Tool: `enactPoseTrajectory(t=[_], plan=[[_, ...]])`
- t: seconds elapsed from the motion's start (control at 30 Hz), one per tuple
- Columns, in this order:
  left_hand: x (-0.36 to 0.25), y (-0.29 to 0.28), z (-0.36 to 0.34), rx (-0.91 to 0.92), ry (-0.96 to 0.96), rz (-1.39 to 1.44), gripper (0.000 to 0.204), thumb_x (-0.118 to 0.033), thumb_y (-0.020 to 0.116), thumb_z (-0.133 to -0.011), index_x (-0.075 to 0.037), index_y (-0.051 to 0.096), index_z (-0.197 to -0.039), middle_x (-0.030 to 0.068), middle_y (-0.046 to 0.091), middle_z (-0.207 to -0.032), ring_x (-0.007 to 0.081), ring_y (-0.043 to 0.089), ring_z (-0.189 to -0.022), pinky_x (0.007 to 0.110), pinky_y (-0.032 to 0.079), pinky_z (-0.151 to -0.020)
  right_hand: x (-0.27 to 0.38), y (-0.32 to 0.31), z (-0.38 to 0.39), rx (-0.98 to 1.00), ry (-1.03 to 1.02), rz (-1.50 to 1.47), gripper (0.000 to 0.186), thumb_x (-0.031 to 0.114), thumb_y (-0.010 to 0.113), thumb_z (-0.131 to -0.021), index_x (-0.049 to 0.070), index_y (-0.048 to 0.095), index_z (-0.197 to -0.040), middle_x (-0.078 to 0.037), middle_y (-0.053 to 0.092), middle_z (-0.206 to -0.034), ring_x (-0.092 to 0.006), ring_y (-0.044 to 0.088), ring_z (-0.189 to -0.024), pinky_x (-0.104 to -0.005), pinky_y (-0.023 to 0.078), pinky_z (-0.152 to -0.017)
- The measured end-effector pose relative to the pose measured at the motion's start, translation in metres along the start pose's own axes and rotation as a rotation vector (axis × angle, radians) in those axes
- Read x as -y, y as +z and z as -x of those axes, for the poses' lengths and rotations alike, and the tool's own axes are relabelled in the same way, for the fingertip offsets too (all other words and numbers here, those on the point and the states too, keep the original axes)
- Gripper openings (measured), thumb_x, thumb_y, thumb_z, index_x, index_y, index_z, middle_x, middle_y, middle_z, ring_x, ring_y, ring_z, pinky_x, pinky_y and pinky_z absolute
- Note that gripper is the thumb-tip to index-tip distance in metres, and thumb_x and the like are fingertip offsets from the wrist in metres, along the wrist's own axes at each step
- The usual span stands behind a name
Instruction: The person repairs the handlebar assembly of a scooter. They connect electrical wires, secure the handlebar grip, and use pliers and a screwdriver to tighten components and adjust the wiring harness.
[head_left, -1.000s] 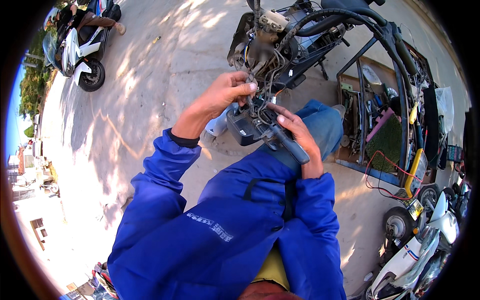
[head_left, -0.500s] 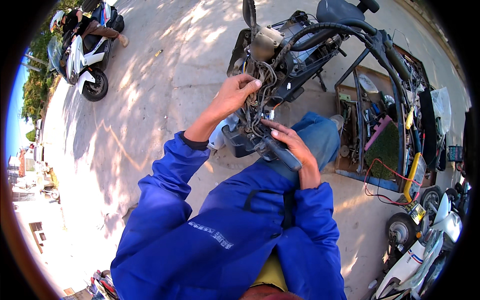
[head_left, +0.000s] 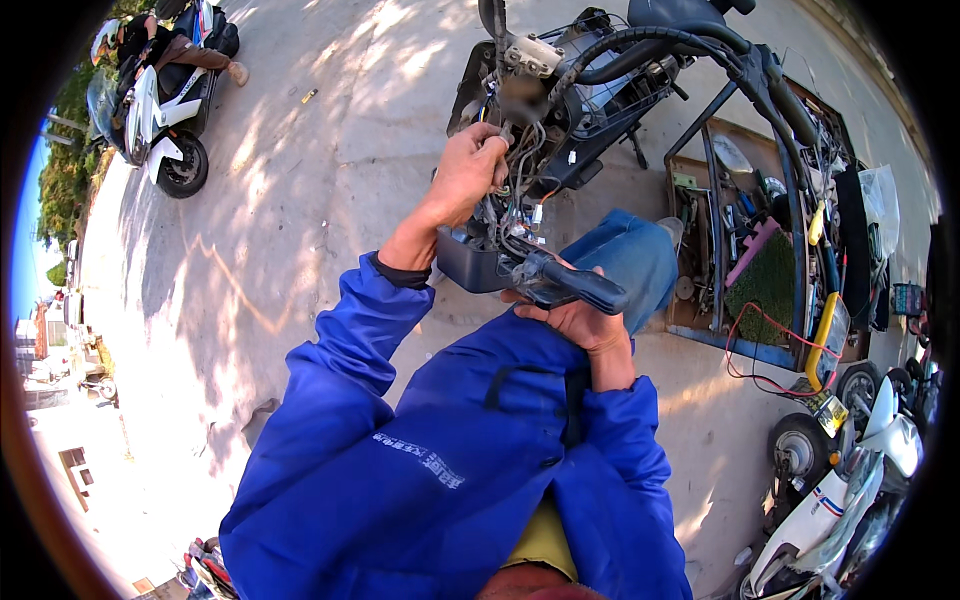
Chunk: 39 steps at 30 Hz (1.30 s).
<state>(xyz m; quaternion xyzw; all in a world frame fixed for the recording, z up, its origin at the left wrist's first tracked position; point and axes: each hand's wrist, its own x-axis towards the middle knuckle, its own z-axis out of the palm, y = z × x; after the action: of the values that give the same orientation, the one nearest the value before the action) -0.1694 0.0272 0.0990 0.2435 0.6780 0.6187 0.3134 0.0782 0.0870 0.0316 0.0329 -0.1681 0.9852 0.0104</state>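
In front of me stands a partly stripped scooter with its wiring exposed. My left hand is closed on the upper part of a wire bundle, thumb and fingers pinched together. Below it, loose wires and a white connector hang beside a black plastic housing. My right hand is under a black handlebar, with its palm up and fingers curled around the underside. The handlebar hides part of those fingers.
An open metal tool cart with mixed tools and a red cable is on the right. Parked scooters stand at the lower right. A person sits on a white scooter at the upper left.
My right hand has slid from the top of the handlebar to beneath it, and the handlebar has shifted up and right. My left hand has moved slightly up along the wires.
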Motion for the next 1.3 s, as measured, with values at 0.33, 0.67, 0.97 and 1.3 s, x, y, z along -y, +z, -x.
enactPoseTrajectory(t=[0.33, 0.67, 0.97, 1.3], plan=[[-0.005, 0.006, 0.002, 0.008, -0.096, 0.077, 0.022, -0.016, 0.052, -0.097, 0.002, 0.059, -0.109, 0.0032, 0.057, -0.065, 0.0102, 0.047, -0.049, 0.025, 0.037, -0.046, -0.008, 0.018, 0.005, -0.28, -0.143, 0.346, 0.069, 0.049, 0.074, -0.092, -0.01, 0.059, -0.125, -0.029, 0.068, -0.116, -0.0345, 0.071, -0.102, -0.0375, 0.059, -0.085], [-0.001, -0.001, 0.006, 0.081, -0.083, 0.129, 0.029, -0.018, 0.052, -0.098, 0.004, 0.055, -0.118, 0.0056, 0.059, -0.069, 0.0117, 0.049, -0.051, 0.025, 0.041, -0.049, 0.003, 0.037, -0.005, -0.725, -0.258, 0.771, 0.057, 0.057, 0.072, -0.093, 0.003, 0.064, -0.075, -0.001, 0.057, -0.058, -0.0056, 0.049, -0.051, -0.0216, 0.04, -0.051], [0.057, 0.003, 0.003, 0.001, 0.452, -0.119, 0.028, -0.016, 0.07, -0.087, -0.003, 0.06, -0.109, 0.0118, 0.064, -0.091, 0.0253, 0.064, -0.078, 0.036, 0.052, -0.066, 0.039, 0.085, -0.026, -0.818, -0.497, 1.159, 0.055, 0.048, 0.072, -0.095, -0.007, 0.074, -0.098, -0.002, 0.061, -0.082, -0.0119, 0.053, -0.074, -0.0285, 0.045, -0.072], [0.022, 0.018, 0.019, 0.164, -0.139, 0.373, 0.031, -0.032, 0.058, -0.104, -0.003, 0.064, -0.111, 0.0021, 0.067, -0.083, 0.0109, 0.064, -0.065, 0.027, 0.054, -0.058, 0.067, 0.075, -0.042, -0.798, -0.481, 1.242, 0.066, 0.058, 0.068, -0.094, -0.007, 0.07, -0.092, -0.009, 0.064, -0.074, -0.0139, 0.055, -0.068, -0.0331, 0.048, -0.064]])
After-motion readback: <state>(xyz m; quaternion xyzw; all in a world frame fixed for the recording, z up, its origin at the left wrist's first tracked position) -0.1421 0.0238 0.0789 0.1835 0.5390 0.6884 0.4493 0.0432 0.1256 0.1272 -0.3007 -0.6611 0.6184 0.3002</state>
